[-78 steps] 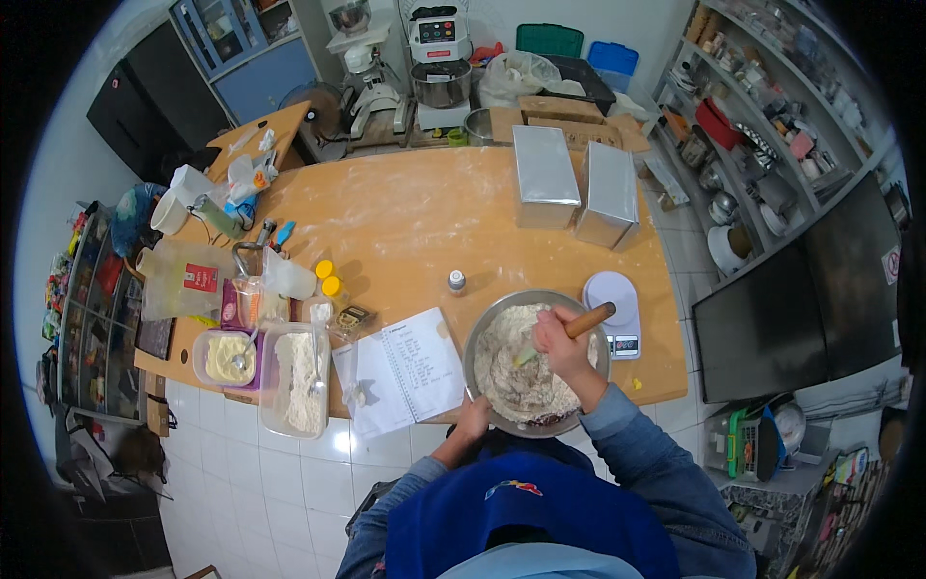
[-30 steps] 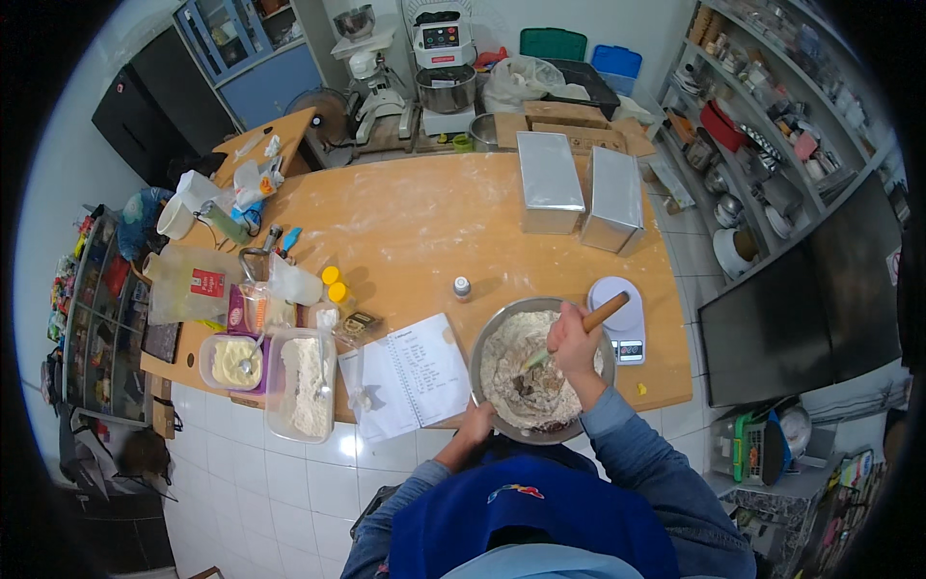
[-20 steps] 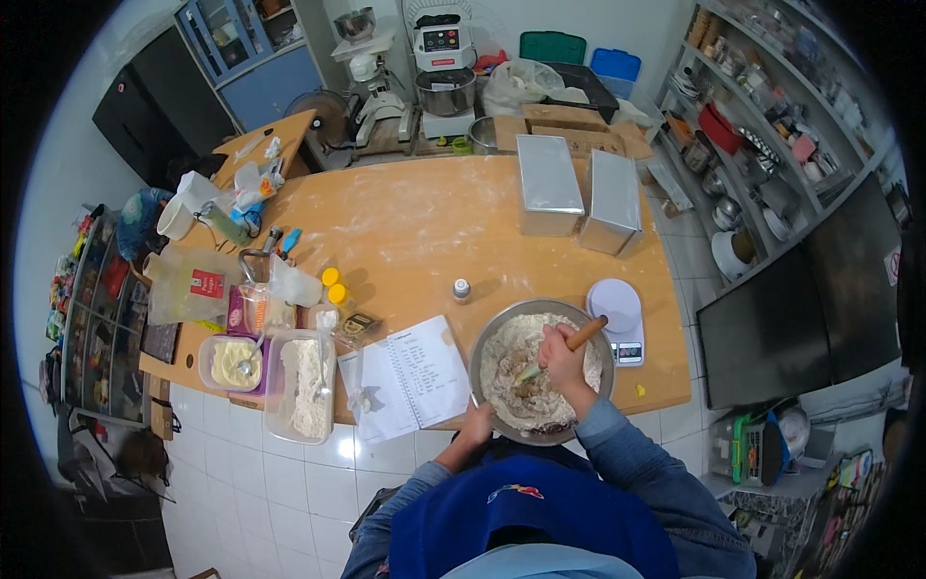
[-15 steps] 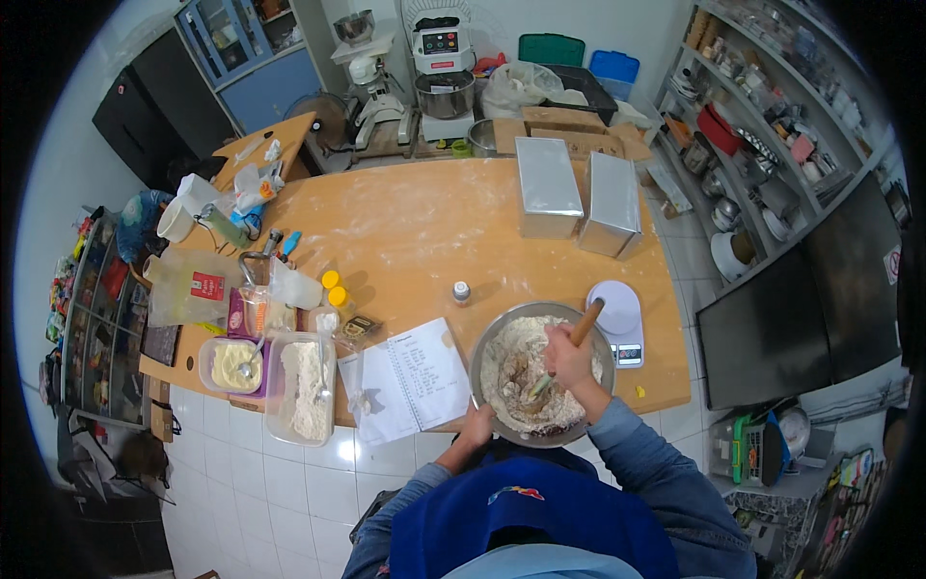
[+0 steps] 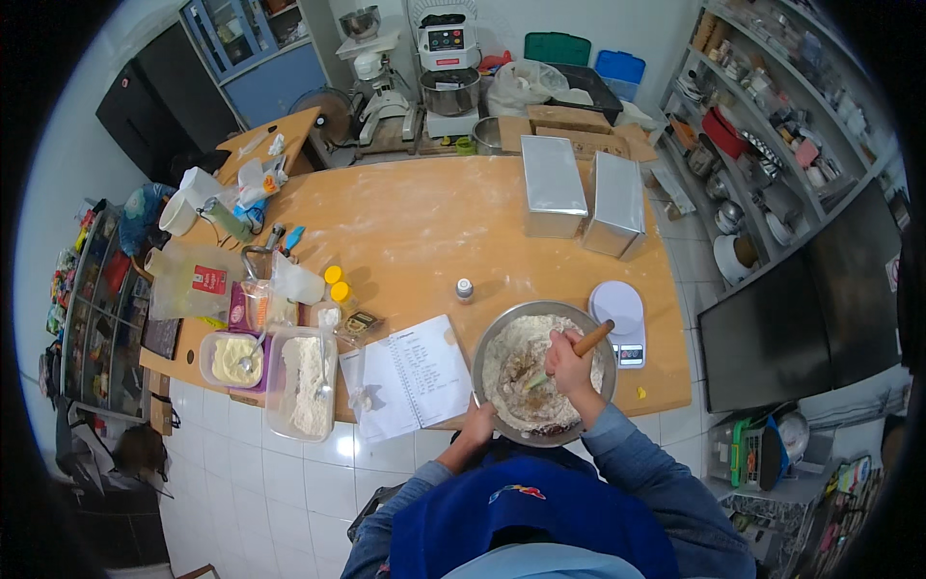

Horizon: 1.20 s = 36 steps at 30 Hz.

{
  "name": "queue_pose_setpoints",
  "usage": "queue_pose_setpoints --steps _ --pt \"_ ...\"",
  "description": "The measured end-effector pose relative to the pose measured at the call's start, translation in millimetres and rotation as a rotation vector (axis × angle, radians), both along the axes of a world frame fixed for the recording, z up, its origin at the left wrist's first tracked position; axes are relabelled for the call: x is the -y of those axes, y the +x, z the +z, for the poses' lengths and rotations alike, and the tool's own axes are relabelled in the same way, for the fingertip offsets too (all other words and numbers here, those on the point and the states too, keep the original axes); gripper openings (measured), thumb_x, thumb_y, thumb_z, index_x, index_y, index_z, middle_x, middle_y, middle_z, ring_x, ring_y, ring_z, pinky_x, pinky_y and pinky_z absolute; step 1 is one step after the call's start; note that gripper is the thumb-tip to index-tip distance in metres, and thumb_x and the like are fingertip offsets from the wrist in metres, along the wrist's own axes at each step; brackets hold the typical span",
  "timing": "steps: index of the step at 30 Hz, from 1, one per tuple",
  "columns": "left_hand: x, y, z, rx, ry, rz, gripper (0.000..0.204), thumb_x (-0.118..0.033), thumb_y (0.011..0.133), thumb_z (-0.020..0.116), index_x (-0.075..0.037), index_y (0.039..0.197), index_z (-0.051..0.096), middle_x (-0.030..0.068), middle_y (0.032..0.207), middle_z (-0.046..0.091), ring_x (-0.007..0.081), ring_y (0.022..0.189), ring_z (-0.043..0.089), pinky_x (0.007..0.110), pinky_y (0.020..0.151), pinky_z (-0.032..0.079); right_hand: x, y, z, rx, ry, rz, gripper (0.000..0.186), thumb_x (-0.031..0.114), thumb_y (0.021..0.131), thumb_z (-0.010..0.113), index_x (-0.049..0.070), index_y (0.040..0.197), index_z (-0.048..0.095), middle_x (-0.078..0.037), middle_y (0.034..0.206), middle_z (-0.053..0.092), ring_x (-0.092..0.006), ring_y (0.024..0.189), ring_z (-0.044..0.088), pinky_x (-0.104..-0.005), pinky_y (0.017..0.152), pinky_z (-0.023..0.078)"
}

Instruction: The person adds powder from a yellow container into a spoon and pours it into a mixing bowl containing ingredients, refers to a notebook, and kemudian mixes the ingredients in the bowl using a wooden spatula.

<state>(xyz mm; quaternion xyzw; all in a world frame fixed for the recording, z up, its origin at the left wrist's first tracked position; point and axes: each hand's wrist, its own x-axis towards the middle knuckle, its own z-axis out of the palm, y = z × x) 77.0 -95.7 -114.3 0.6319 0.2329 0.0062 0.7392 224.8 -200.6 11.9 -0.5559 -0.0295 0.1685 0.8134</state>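
A metal mixing bowl (image 5: 476,371) stands at the table's near edge, right of centre, against my apron. In it lies pale flour (image 5: 513,340) with a wet brownish patch in the middle and a darker patch at the near side. My right hand (image 5: 571,367) is closed round a spatula (image 5: 594,338). Its wooden handle slants up to the right, and its pale greenish blade is down in the mixture, partly covered. With closed fingers my left hand (image 5: 476,425) grips the bowl's near left rim; some of those fingers are hidden.
An open notebook (image 5: 415,376) lies left of the bowl, a kitchen scale (image 5: 617,311) right of it. Beyond stands a small bottle (image 5: 464,289). Tubs of flour (image 5: 274,410) and a creamy spread (image 5: 207,365) sit at left. Two metal tins (image 5: 552,183) stand far right.
The spatula's handle has tipped lower and to the right, while its blade stays in the mixture. My left hand keeps its hold on the rim.
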Motion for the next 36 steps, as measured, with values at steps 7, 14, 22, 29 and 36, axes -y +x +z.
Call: queue_pose_setpoints --steps 7,14,22,29,36 --pt "1.5 6.4 16.2 -0.026 -0.231 0.004 0.052 -0.004 0.065 0.039 0.005 0.117 0.032 0.0163 0.107 0.048 0.0255 0.096 0.048 0.033 0.080 0.041 2.2 24.2 49.2 -0.022 0.163 0.034 0.032 0.016 0.081 0.054 0.010 0.056 0.034 0.003 0.043 0.029 -0.0073 0.033 0.030 -0.0238 0.030 0.020" --pt "3.6 3.1 7.9 -0.014 -0.252 0.079 0.051 -0.003 0.066 0.039 0.004 0.116 0.034 0.0158 0.102 0.051 0.0248 0.090 0.050 0.033 0.077 0.042 -29.8 -6.9 13.3 -0.094 0.135 0.231 0.033 0.012 0.083 0.047 0.009 0.055 0.031 0.002 0.044 0.027 -0.0084 0.034 0.028 -0.0248 0.032 0.022" --pt "6.3 6.6 12.7 -0.072 -0.140 0.090 0.052 -0.008 0.067 0.039 0.002 0.118 0.030 0.0154 0.104 0.048 0.0252 0.092 0.047 0.034 0.081 0.038 -8.0 15.1 3.5 0.252 -0.274 0.315 0.033 0.018 0.081 0.054 0.006 0.054 0.040 0.003 0.046 0.037 -0.0058 0.042 0.036 -0.0230 0.038 0.027" --pt "0.7 0.8 -11.2 -0.089 -0.137 0.054 0.054 -0.009 0.067 0.040 0.002 0.119 0.030 0.0158 0.105 0.047 0.0265 0.095 0.046 0.033 0.084 0.036 -13.7 42.1 12.8 0.176 0.089 -0.007 0.031 0.018 0.082 0.054 0.008 0.056 0.038 0.003 0.046 0.035 -0.0064 0.038 0.033 -0.0228 0.035 0.025" --pt "4.3 8.7 33.2 -0.133 -0.207 0.046 0.056 -0.009 0.068 0.040 0.000 0.122 0.029 0.0152 0.109 0.046 0.0262 0.098 0.045 0.033 0.085 0.036 -4.9 26.1 -0.1 -0.088 -0.007 0.049 0.032 0.015 0.081 0.053 0.010 0.055 0.034 0.002 0.043 0.030 -0.0077 0.033 0.029 -0.0244 0.032 0.021"
